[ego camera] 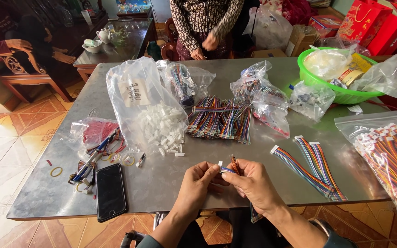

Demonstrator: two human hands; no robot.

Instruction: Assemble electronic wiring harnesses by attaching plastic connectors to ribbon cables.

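My left hand (197, 184) and my right hand (252, 185) meet over the near edge of the metal table (161, 183). Between their fingertips they hold a multicoloured ribbon cable (231, 166); a small white connector (220, 163) sits at its left end by my left fingertips. The cable's lower part hangs down past my right wrist. A clear bag of loose white connectors (155, 119) lies just beyond my hands, with a few spilled on the table. Finished cables with white ends (311, 163) lie to the right.
A black phone (110, 191) and a bag of rubber bands (95, 133) lie at left. Bundled cables (219, 117) are mid-table, bagged cables (391, 154) at right, and a green basin (341, 94) at far right. Another person (205, 27) stands across the table.
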